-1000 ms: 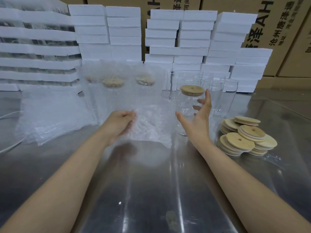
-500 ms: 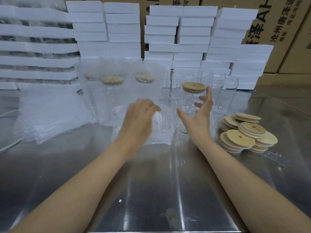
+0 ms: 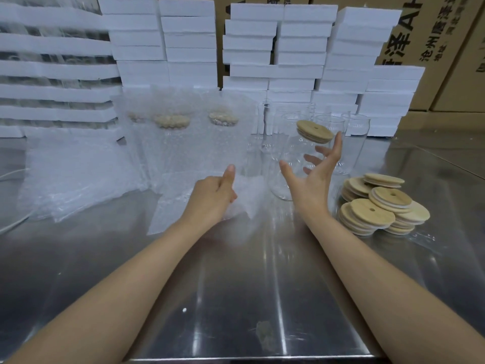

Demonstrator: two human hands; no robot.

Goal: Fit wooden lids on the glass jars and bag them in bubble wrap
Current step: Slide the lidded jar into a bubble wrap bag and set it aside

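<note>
A shiny steel table (image 3: 236, 298) with streaky glare from overhead light runs back to stacks of white foam blocks (image 3: 301, 48), longer foam trays (image 3: 52, 72) piled at the left, and behind them brown cardboard boxes (image 3: 446, 35) printed with dark characters.

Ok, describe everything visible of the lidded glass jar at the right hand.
The lidded jar is clear glass, empty, capped by a round pale wooden lid with a small hole. It leans, top toward the right, in front of unlidded jars. The right hand wraps it: thumb on the near side, fingers round the far side. Whether its base touches the table is unclear.
</note>
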